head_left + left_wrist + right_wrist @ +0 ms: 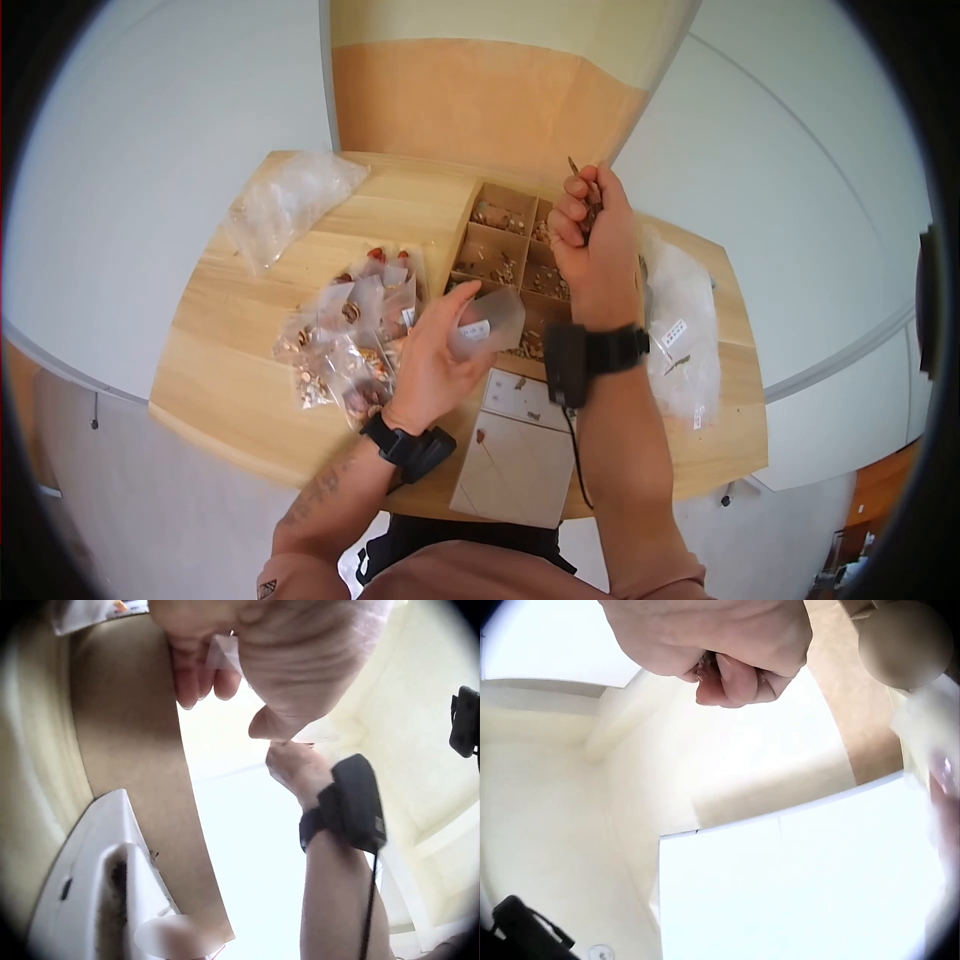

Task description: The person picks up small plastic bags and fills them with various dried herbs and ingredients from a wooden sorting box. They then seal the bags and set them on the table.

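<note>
In the head view my left hand (437, 362) holds a small translucent bag (492, 322) with a white label, over the near left part of a divided cardboard box (463, 243). My right hand (597, 235), raised above the box's far right side, has its fingers curled round small brown dried pieces (592, 212); a thin one sticks up past the fingertips. The right wrist view shows the right hand (720, 645) with curled fingers and dark bits between them. In the left wrist view part of the bag (223, 654) shows by the fingers of the left hand (277, 656).
Filled clear packets (350, 335) lie in a pile left of the box. Empty-looking plastic bags (290, 205) lie at the far left, more labelled bags (685, 335) at the right. A white board (515, 465) with small dried pieces lies at the near edge.
</note>
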